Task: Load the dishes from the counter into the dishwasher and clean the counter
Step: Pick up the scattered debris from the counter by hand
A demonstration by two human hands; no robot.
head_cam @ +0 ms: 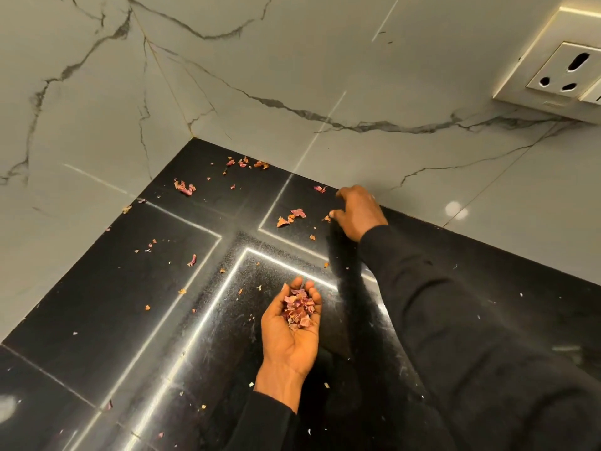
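- Cupping a heap of peel scraps [297, 310], the left hand [289, 336] is held palm up over the black counter [97, 288], its grip curled loosely round the pinkish pile.
- The right hand [357, 211] reaches to the back edge of the counter, where it meets the marble wall [260, 66], with its fingers bent down toward the surface.
- An orange scrap [327, 218] lies right at those fingertips; I cannot tell whether the grip has closed on it.
- Loose scraps [185, 187] lie scattered over the counter toward the corner, with a few more pieces [297, 213] just left of the right hand and fine crumbs nearer the camera.
- Both arms wear black sleeves [471, 320].
- A wall socket [569, 70] sits at upper right, well apart from both hands.
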